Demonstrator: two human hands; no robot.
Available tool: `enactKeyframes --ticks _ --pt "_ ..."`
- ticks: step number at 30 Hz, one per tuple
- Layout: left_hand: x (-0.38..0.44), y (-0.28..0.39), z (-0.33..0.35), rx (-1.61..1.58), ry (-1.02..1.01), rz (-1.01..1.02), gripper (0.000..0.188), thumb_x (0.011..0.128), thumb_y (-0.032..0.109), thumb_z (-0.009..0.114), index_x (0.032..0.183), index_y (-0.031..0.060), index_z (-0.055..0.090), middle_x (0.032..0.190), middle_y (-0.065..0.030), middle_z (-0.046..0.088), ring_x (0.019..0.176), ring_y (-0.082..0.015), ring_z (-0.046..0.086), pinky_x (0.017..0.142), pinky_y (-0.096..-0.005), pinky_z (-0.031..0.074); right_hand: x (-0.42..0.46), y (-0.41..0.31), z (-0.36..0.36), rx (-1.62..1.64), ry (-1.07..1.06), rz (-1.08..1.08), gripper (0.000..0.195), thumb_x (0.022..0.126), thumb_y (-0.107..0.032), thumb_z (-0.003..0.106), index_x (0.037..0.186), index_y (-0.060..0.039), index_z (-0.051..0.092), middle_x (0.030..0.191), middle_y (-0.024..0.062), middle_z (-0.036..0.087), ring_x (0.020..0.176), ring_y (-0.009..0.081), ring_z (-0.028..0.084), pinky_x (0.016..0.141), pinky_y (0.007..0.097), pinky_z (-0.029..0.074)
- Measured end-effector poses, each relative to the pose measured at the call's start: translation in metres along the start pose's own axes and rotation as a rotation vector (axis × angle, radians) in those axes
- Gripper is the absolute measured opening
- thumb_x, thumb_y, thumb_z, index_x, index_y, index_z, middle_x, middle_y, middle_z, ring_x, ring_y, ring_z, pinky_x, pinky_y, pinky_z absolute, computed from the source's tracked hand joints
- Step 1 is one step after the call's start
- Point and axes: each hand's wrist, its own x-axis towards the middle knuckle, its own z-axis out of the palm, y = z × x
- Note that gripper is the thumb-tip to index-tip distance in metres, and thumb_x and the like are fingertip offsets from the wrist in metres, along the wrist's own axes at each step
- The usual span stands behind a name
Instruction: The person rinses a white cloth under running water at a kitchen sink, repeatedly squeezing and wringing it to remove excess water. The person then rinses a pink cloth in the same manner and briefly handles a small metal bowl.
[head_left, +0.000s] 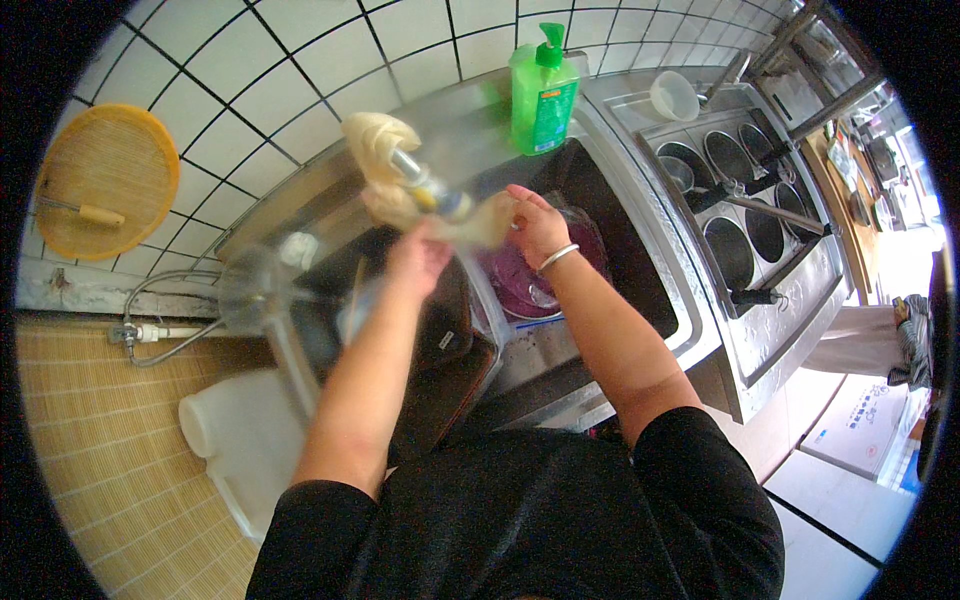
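My left hand (421, 259) and my right hand (537, 226) pull a pale, thin cloth (480, 222) between them over the sink. It is blurred by motion. Just behind it is a metal tap (409, 166) with another cream cloth (375, 142) draped over its upper part. A silver bangle (558, 257) circles my right wrist. Below my right hand, a round vessel with purple contents (517, 281) lies in the sink basin (637, 217). A green pump bottle (545, 105) stands on the sink's back ledge.
A cooker with several round wells (727, 251) adjoins the sink at right. A dark bin or tub (439, 375) is below my left arm, and a white plastic jug (247, 427) is at lower left. A round bamboo tray (112, 172) hangs on the tiled wall. Someone stands far right.
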Motion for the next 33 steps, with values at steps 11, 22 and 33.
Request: enactKeyframes --ticks 11,22,33 --pt "-0.017 0.055 -0.041 0.284 0.082 0.199 0.023 0.072 0.029 0.06 0.082 0.0101 0.051 0.071 -0.0006 0.049 0.064 -0.0112 0.046 0.054 -0.0237 0.04 0.023 -0.01 -0.004 -1.081 -0.234 -0.356 0.033 0.07 -0.011 0.05 0.103 -0.0063 0.052 0.094 0.011 0.056 0.076 0.0196 0.054 0.068 0.0265 0.043" --pt "-0.043 0.062 -0.083 0.643 0.248 0.397 0.029 0.076 0.033 0.056 0.091 0.0092 0.05 0.079 0.0 0.052 0.073 -0.0105 0.046 0.064 -0.0249 0.039 -0.003 0.003 0.017 -1.39 -0.261 -0.499 0.021 0.069 -0.024 0.058 0.081 -0.0077 0.061 0.078 0.0127 0.058 0.07 0.0298 0.055 0.064 0.0349 0.044" --pt "-0.025 0.044 -0.04 0.49 0.066 0.454 0.032 0.081 0.035 0.047 0.091 0.0048 0.05 0.085 -0.0048 0.056 0.074 -0.0127 0.053 0.067 -0.0277 0.042 0.009 -0.019 0.006 -0.701 -0.089 -0.215 0.019 0.077 -0.018 0.052 0.074 -0.0001 0.056 0.062 0.0011 0.053 0.055 0.0095 0.047 0.051 0.0233 0.038"
